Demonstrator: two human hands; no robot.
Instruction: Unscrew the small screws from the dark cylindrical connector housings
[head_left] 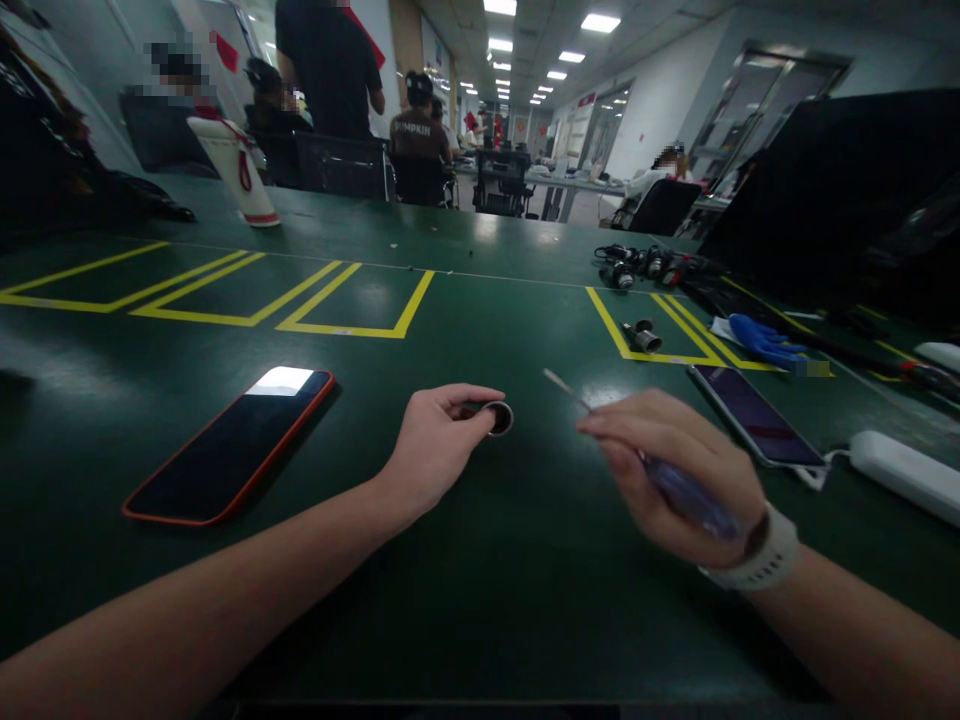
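A small round black part [498, 417] is pinched between the thumb and fingertips of the left hand [435, 445], the fingers closed on its rim, low at the green table [480, 600] (whether it touches the surface cannot be told). A screwdriver [686, 498] with a translucent purple handle is clasped in the right hand [671, 470], fingers curled tight around it, its thin shaft pointed toward 10 o'clock. The table is marked with yellow tape lines [352, 328]. A red-cased phone [229, 445] is laid at 9 o'clock from the left hand, a second phone [754, 415] at 2 o'clock from the right hand, and a white power strip [907, 478] at 3 o'clock. A blue glove [765, 340] is seen at 1 o'clock. Seated people are seen at 12 o'clock in a lit hall. The part is found at 9 o'clock from the right hand, with the shaft's tip just apart from it
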